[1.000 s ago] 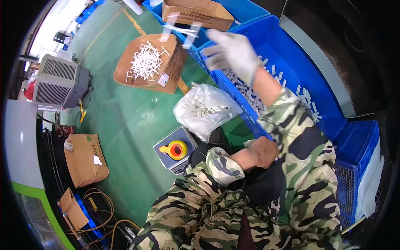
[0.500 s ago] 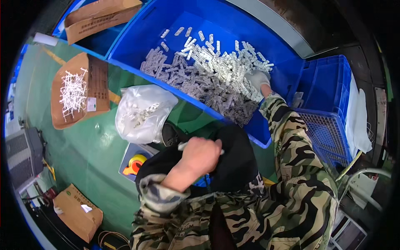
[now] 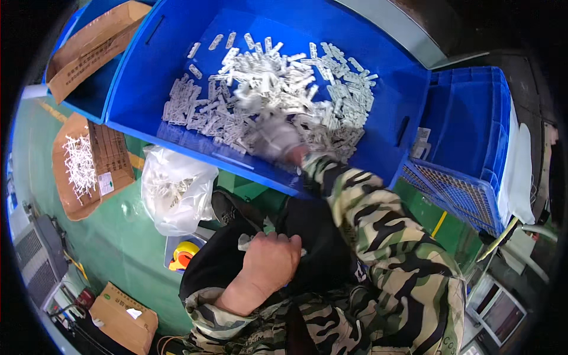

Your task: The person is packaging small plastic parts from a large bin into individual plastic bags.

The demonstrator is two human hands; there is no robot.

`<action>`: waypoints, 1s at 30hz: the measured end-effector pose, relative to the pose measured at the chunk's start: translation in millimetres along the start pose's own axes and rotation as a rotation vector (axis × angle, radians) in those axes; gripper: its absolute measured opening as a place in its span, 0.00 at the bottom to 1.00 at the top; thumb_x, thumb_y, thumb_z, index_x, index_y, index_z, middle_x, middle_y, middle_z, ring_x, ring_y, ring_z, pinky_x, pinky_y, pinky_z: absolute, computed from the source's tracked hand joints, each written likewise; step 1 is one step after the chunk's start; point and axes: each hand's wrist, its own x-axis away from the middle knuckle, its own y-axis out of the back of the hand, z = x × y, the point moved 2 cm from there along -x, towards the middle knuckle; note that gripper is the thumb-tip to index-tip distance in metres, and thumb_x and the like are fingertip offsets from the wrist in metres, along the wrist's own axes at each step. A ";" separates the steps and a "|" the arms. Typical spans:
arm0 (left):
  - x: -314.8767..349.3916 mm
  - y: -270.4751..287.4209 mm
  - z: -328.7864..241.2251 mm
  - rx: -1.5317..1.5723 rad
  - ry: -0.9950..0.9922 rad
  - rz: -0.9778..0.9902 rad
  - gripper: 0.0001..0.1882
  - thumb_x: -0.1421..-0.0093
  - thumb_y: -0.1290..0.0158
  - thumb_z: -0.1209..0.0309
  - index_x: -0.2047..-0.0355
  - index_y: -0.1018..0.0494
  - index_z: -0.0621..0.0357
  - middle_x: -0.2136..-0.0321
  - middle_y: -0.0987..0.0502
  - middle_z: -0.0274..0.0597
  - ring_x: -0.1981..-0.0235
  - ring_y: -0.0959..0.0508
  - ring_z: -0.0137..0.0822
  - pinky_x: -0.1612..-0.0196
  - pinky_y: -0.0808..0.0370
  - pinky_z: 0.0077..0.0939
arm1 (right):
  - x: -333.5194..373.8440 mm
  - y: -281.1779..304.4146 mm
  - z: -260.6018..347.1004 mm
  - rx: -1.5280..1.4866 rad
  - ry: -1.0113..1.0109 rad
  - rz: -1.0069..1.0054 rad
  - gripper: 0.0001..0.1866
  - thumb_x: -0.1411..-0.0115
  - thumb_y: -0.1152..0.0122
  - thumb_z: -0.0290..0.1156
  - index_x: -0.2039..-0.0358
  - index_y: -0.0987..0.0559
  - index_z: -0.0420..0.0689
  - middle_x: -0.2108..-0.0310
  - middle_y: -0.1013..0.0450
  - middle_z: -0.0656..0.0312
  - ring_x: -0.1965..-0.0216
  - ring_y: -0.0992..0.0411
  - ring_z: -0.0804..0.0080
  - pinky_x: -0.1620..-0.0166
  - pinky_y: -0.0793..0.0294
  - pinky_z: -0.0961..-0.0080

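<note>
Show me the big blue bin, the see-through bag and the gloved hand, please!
Big blue bin (image 3: 402,89): head view, inside of its right wall.
See-through bag (image 3: 178,220): head view, lower side.
Gloved right hand (image 3: 275,139): head view, blurred middle.

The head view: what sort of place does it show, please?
Most likely a factory or workshop floor. A large blue bin holds a heap of small pale parts, a cardboard box holds thin white pieces, and the green floor carries yellow lines.
</note>
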 end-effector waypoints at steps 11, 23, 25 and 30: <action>18.5 9.3 9.2 0.006 0.156 0.061 0.14 0.45 0.38 0.59 0.69 0.25 0.56 0.76 0.21 0.45 0.71 0.18 0.48 0.66 0.23 0.43 | 65.1 29.4 -3.7 -0.107 0.431 0.060 0.14 0.30 0.53 0.35 0.60 0.21 0.42 0.56 0.24 0.52 0.58 0.21 0.59 0.67 0.20 0.65; 39.4 24.9 11.0 0.097 0.261 -0.298 0.15 0.45 0.38 0.57 0.66 0.21 0.55 0.74 0.19 0.53 0.68 0.17 0.55 0.64 0.22 0.50 | 169.3 197.6 7.9 -0.316 -0.168 -0.034 0.22 0.40 0.39 0.50 0.57 0.17 0.44 0.56 0.20 0.47 0.56 0.21 0.51 0.51 0.24 0.56; 45.9 36.1 13.0 0.203 0.332 -0.589 0.17 0.44 0.36 0.55 0.65 0.20 0.56 0.74 0.18 0.55 0.69 0.18 0.58 0.66 0.22 0.49 | 191.4 235.5 17.5 -0.498 -0.302 -0.068 0.25 0.40 0.38 0.51 0.52 0.17 0.43 0.53 0.20 0.47 0.53 0.21 0.51 0.49 0.24 0.59; 67.7 27.0 46.4 1.286 0.391 -1.117 0.21 0.36 0.37 0.54 0.63 0.19 0.63 0.72 0.17 0.39 0.72 0.20 0.39 0.66 0.25 0.32 | 242.0 302.8 63.1 -1.195 -0.365 -0.162 0.28 0.38 0.33 0.43 0.44 0.22 0.36 0.50 0.20 0.51 0.51 0.22 0.69 0.50 0.22 0.75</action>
